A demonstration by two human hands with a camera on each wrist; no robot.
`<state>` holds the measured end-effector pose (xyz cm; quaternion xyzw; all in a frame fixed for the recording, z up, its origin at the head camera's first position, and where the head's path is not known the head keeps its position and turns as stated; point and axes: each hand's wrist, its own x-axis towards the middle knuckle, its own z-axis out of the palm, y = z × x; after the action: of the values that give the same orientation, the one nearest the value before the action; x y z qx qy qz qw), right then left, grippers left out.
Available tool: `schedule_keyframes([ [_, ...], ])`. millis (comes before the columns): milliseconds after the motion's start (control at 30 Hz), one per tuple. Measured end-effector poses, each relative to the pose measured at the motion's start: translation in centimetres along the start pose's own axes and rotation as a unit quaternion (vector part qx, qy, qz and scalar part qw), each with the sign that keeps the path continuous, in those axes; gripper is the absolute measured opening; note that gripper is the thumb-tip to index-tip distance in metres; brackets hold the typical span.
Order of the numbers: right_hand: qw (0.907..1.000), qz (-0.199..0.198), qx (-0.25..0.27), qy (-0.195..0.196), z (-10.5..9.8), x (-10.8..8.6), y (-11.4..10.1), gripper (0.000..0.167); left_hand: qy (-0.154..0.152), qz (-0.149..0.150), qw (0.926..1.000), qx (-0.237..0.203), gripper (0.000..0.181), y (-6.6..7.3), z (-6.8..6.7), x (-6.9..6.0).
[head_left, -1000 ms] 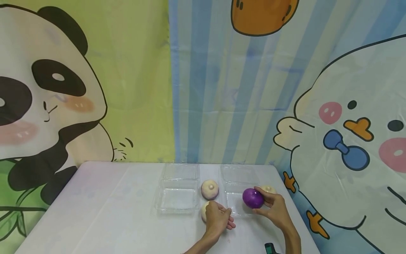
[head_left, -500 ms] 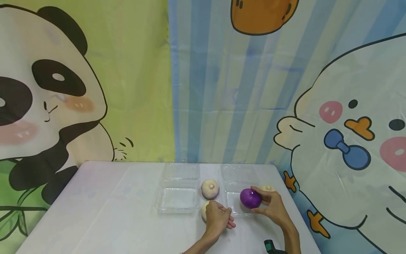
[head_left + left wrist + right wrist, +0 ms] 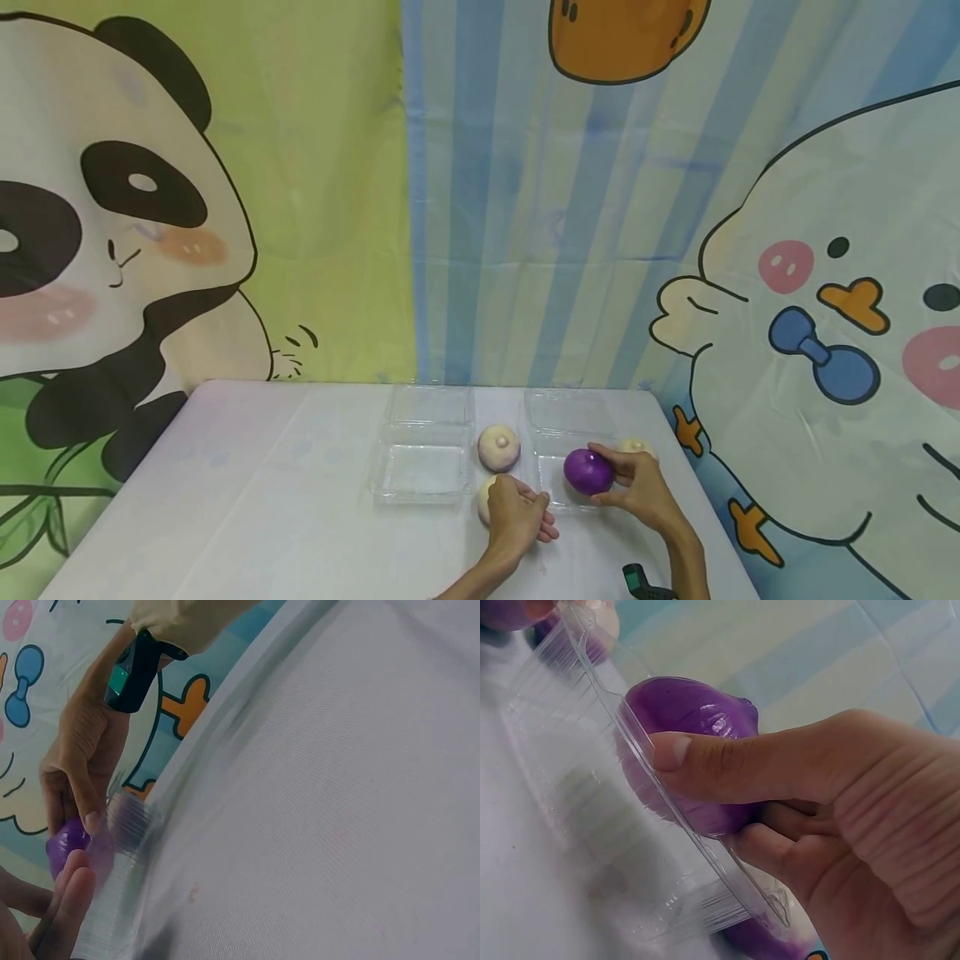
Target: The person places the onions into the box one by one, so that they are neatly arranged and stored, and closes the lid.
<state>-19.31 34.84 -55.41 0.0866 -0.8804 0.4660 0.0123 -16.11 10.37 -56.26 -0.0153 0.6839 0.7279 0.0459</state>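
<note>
My right hand point(image 3: 645, 492) grips a glossy purple, turnip-like ball point(image 3: 588, 472) between thumb and fingers, over the base of the right clear plastic clamshell box point(image 3: 547, 458). In the right wrist view the thumb lies across the ball point(image 3: 697, 720) beside the clear rim point(image 3: 679, 799). My left hand point(image 3: 517, 517) stays low near that box's front left corner, fingers loosely bent; whether it touches the box cannot be told. Just behind it, partly covered, sits a cream-topped ball point(image 3: 486, 500). Fingers of that hand point(image 3: 71, 907) overlap the held ball in the left wrist view.
Another cream-and-purple ball point(image 3: 498, 448) sits between the two boxes. To the left stands a second open clear clamshell box point(image 3: 427, 500). A further cream-topped ball point(image 3: 637, 447) lies behind my right hand. The white table point(image 3: 247, 500) meets a printed cloth backdrop point(image 3: 487, 208).
The right hand has moved slightly left with the purple ball, further over the right box. The left hand has stayed in place.
</note>
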Motion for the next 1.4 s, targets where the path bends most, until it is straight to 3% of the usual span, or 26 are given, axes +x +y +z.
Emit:
schedule_keyframes([
  [433, 0.9996, 0.015, -0.004, -0.025, 0.4, 1.1, -0.4, 0.082, -0.007, 0.007, 0.9999, -0.009, 0.010, -0.1, -0.1, 0.2],
  [967, 0.9926, -0.051, -0.012, -0.110, 0.8, 2.8, -0.2, 0.081, -0.008, 0.001, 0.9999, -0.006, 0.009, 0.0, -0.1, 0.2],
  [1400, 0.9878, -0.049, -0.024, -0.146, 0.8, 3.4, -0.6, 0.078, -0.009, 0.000, 0.9999, -0.010, 0.008, -0.1, -0.1, 0.2],
])
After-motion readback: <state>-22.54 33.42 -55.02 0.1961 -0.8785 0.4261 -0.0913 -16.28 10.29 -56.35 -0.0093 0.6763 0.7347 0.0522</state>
